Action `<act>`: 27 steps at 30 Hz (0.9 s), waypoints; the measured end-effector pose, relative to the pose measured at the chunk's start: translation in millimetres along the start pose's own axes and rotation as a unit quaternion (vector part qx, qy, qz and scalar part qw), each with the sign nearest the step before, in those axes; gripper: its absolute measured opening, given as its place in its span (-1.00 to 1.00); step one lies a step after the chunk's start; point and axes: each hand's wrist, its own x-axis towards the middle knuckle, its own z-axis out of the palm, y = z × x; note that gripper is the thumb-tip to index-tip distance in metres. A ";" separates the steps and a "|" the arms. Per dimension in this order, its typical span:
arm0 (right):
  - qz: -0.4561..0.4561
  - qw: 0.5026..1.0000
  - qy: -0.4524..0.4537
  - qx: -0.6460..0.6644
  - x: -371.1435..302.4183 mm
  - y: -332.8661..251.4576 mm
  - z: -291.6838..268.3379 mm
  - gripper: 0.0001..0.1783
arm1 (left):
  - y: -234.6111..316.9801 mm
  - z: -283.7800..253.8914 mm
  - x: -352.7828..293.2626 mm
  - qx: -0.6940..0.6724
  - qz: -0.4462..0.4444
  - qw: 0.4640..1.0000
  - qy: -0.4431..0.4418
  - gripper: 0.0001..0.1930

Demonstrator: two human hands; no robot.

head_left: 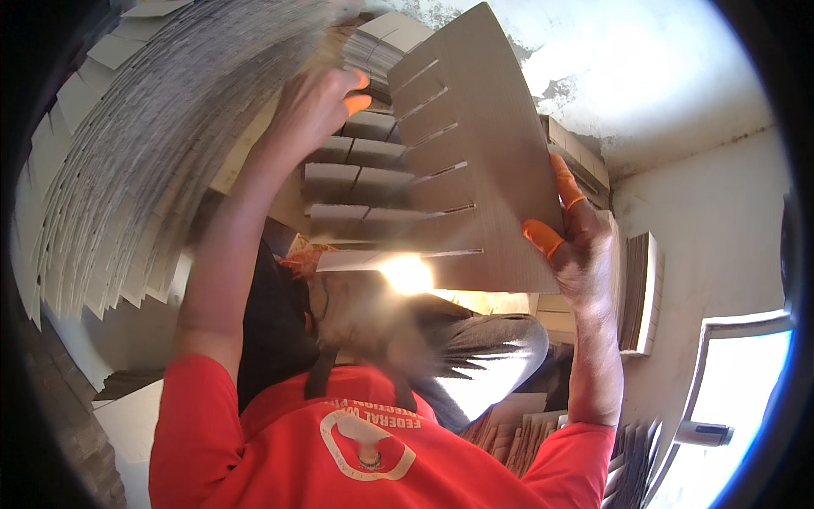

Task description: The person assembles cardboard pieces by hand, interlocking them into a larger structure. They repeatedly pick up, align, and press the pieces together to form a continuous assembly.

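My right hand (pixel 585 242) grips the right edge of a brown cardboard sheet (pixel 509 178), its orange-covered thumb in front of the sheet. The sheet stands tilted and has a row of slots cut in from its left side. Several shorter cardboard strips (pixel 331 182) lie one above another to its left, their right ends meeting or hidden by the slotted side. Above these strips hovers my left hand (pixel 314 110), with orange covers on two fingertips. Its thumb and finger are bent but apart, with nothing visible between them.
A large fanned mass of cardboard pieces (pixel 170 144) fills the left. Another cardboard stack (pixel 386 42) rises behind the sheet. More bundles (pixel 640 293) lean by the right wall, with upright pieces (pixel 517 441) at lower right. My crossed legs (pixel 475 348) lie below the sheet.
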 end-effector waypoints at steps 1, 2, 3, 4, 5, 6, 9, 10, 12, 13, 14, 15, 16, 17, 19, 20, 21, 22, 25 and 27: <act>0.001 1.000 -0.002 -0.001 -0.9 -0.6 -1.0 -0.16 | -13.9 11.5 17.2 0.022 0.002 0.999 -0.035 -0.74; -0.002 1.000 -0.007 0.001 -0.4 -1.6 -0.4 -0.16 | -26.5 19.4 28.7 0.043 0.017 0.997 -0.056 -0.80; 0.009 1.000 -0.010 -0.002 0.1 -3.2 0.6 -0.16 | -38.6 28.8 38.0 0.061 0.031 0.995 -0.077 -0.86; 0.022 1.000 -0.012 -0.007 -0.6 -6.7 0.4 -0.17 | -48.1 36.6 46.7 0.078 0.047 0.991 -0.099 -0.90; 0.034 0.999 -0.016 -0.012 -0.9 -10.0 1.3 -0.17 | -58.8 41.5 55.5 0.084 0.041 0.985 -0.147 -0.91; 0.049 0.999 -0.016 -0.015 -3.0 -10.6 0.4 -0.17 | -63.2 45.4 64.8 0.090 0.037 0.976 -0.196 -0.92; 0.039 0.999 0.002 0.016 -9.4 2.6 0.5 -0.21 | -45.8 49.0 79.4 0.112 -0.023 0.935 -0.337 -0.83; 0.036 0.999 0.007 0.034 -11.7 8.2 0.5 -0.22 | -35.1 48.1 81.8 0.121 -0.051 0.915 -0.382 -0.73; 0.022 0.996 0.008 0.084 -15.0 12.4 2.4 -0.22 | -33.8 48.5 80.1 0.136 -0.045 0.917 -0.372 -0.75; 0.018 0.995 0.008 0.100 -16.6 13.6 2.9 -0.22 | -33.0 49.1 79.4 0.143 -0.041 0.918 -0.367 -0.76; 0.015 0.995 0.006 0.100 -17.2 11.1 4.0 -0.22 | -45.8 52.1 75.4 0.118 -0.016 0.933 -0.340 -0.86; 0.005 0.995 0.006 0.103 -15.9 9.0 6.0 -0.21 | -70.9 57.5 67.7 0.094 0.007 0.946 -0.309 -0.96; 0.000 0.994 0.009 0.105 -15.2 9.5 7.7 -0.20 | -86.5 61.8 62.3 0.067 0.032 0.957 -0.281 -0.93; -0.004 0.994 0.020 0.106 -15.5 15.1 8.5 -0.17 | -84.6 61.5 61.4 0.009 -0.001 0.958 -0.288 -0.93; 0.009 0.994 0.024 0.107 -16.9 18.4 6.5 -0.17 | -80.7 59.7 61.2 -0.106 -0.068 0.946 -0.298 -0.92; 0.022 0.994 0.014 0.107 -16.1 15.2 4.7 -0.20 | -81.2 57.3 60.8 -0.102 -0.084 0.942 -0.310 -0.89; 0.027 0.994 0.006 0.108 -15.8 15.3 4.0 -0.21 | -81.4 55.5 60.6 -0.098 -0.101 0.937 -0.321 -0.85; 0.031 0.994 -0.001 0.109 -15.9 15.7 3.2 -0.23 | -81.1 54.4 60.5 -0.094 -0.117 0.931 -0.332 -0.80; 0.021 0.994 -0.005 0.106 -17.3 19.2 0.8 -0.21 | -71.9 55.1 62.6 -0.029 -0.047 0.937 -0.346 -0.82; 0.005 0.995 -0.001 0.100 -15.3 13.3 3.5 -0.20 | -91.2 61.3 60.4 -0.039 -0.006 0.961 -0.273 -0.90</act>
